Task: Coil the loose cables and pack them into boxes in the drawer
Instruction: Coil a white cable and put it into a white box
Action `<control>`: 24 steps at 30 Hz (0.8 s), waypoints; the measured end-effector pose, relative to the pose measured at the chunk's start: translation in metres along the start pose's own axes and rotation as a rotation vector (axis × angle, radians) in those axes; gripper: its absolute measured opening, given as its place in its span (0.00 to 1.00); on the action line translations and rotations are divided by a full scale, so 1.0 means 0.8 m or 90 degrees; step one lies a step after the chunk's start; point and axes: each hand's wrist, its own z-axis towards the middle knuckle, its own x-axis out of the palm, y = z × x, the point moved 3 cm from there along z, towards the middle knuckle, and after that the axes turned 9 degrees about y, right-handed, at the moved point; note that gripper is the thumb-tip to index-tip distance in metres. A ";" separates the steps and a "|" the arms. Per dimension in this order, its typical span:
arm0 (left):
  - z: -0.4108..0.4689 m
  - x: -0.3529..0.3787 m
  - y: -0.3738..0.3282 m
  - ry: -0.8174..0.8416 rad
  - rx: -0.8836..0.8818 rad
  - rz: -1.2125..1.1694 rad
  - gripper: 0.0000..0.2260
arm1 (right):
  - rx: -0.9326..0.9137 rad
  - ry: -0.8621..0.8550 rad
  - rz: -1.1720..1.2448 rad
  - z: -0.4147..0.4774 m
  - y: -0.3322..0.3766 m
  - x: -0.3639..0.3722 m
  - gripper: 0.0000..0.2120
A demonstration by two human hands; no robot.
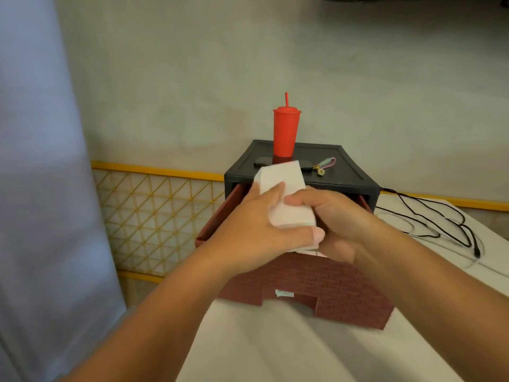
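Note:
A white box [283, 186] is held over the pulled-out reddish-brown drawer [308, 285] of a small dark cabinet [349, 172]. My left hand [259, 224] grips the box from its left side, thumb across the near end. My right hand [338, 221] grips its right side, fingers curled over the top edge. A loose black cable [440, 219] lies sprawled on the white table to the right of the cabinet. My hands and the box hide the inside of the drawer.
A red tumbler with a straw [285, 133], a dark flat device [264, 162] and a key ring [325, 165] sit on the cabinet top. A yellow lattice rail [154, 210] runs along the left. The white table [275, 340] extends toward me.

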 end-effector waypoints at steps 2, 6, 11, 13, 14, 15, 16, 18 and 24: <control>0.007 -0.009 0.021 0.017 0.017 0.001 0.39 | 0.093 -0.074 -0.008 0.023 0.000 -0.029 0.09; 0.019 -0.037 0.080 -0.001 -0.049 0.196 0.42 | 0.198 -0.151 -0.047 0.075 -0.015 -0.072 0.06; 0.019 -0.044 0.119 0.055 -0.149 0.163 0.56 | 0.212 -0.209 -0.106 0.140 -0.035 -0.100 0.08; 0.020 -0.043 0.120 0.044 -0.139 0.133 0.54 | 0.201 -0.227 -0.117 0.167 -0.045 -0.106 0.11; 0.020 -0.043 0.119 0.040 -0.137 0.115 0.53 | 0.196 -0.228 -0.121 0.179 -0.051 -0.108 0.13; 0.021 -0.043 0.121 0.039 -0.139 0.099 0.53 | 0.193 -0.221 -0.132 0.190 -0.055 -0.109 0.14; 0.022 -0.043 0.125 0.037 -0.142 0.085 0.54 | 0.191 -0.205 -0.152 0.201 -0.058 -0.109 0.15; 0.022 -0.042 0.132 0.033 -0.144 0.071 0.57 | 0.194 -0.166 -0.206 0.218 -0.063 -0.108 0.20; 0.021 -0.039 0.140 0.001 -0.131 0.034 0.51 | 0.216 -0.063 -0.286 0.256 -0.065 -0.095 0.39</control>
